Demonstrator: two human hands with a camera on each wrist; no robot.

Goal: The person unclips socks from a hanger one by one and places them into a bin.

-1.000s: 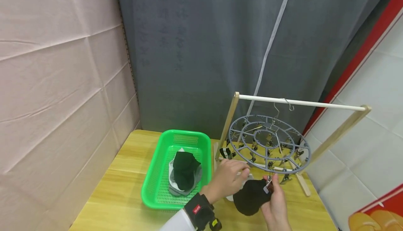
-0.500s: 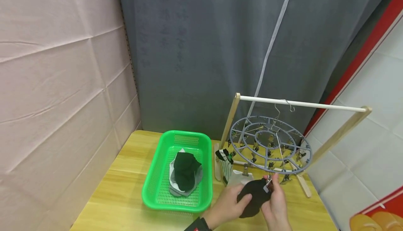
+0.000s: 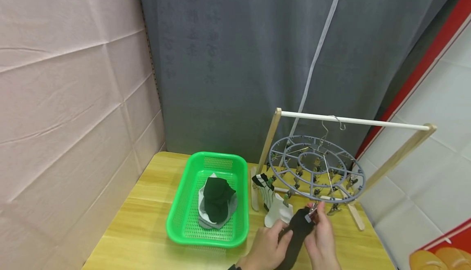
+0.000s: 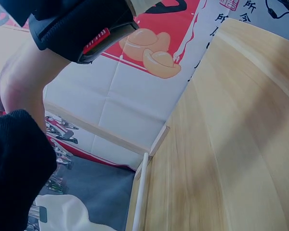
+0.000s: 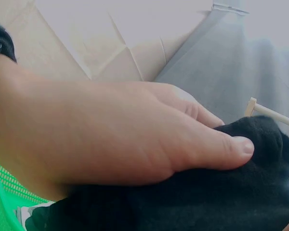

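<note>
A black sock (image 3: pixel 299 230) hangs at the front of a round grey drying rack (image 3: pixel 279 175), its top end at a metal clip (image 3: pixel 312 211). My left hand (image 3: pixel 265 248) pinches the sock lower down, thumb on top, as the right wrist view also shows. With my right hand (image 3: pixel 324 239) I hold the clip at the sock's top. Next to it hang a white sock (image 3: pixel 278 213) and a striped black-and-white sock (image 3: pixel 265 191), each by a clip. The right hand's fingertips are partly hidden behind the sock and clip.
A green basket (image 3: pixel 172 213) on the left holds a dark sock (image 3: pixel 217 200) over white and grey ones. The rack hangs from the white bar (image 3: pixel 368 121) of a wooden stand. A grey curtain (image 3: pixel 228 65) stands behind, with walls at both sides.
My left hand has come down from beside the rack and taken hold of the black sock, which now stretches downward. The right hand stays at the clip. The striped sock is uncovered.
</note>
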